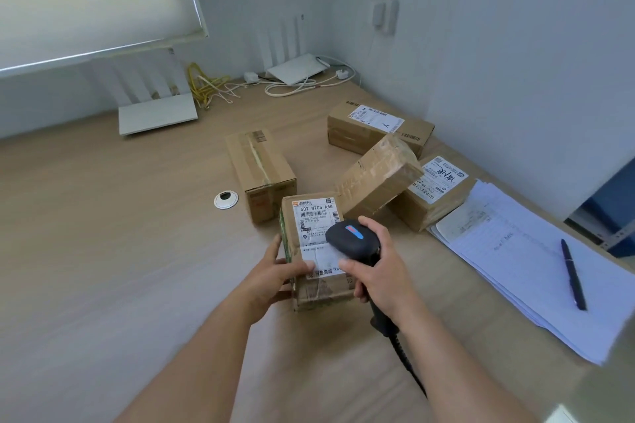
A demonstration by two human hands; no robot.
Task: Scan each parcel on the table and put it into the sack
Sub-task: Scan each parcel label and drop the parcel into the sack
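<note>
Two bare forearms reaching in from the bottom edge. Right hand (379,271) at lower centre, fingers curled tight around a black scanner (354,239), its head hovering over the white label of the nearest parcel (318,251). Left hand (280,268) just beside, thumb on top and fingers along the left side, gripping that same parcel, which rests on the bench (137,251) at centre frame. Four more parcels behind: a taped box (261,172) up and left, a tilted box (376,175) leaning on a labelled box (434,192) at right, and a flat box (378,125) further back near the wall. Stack of papers (529,261) at right with a dark pen (573,275) lying on top. Routers and cables at upper centre.
</note>
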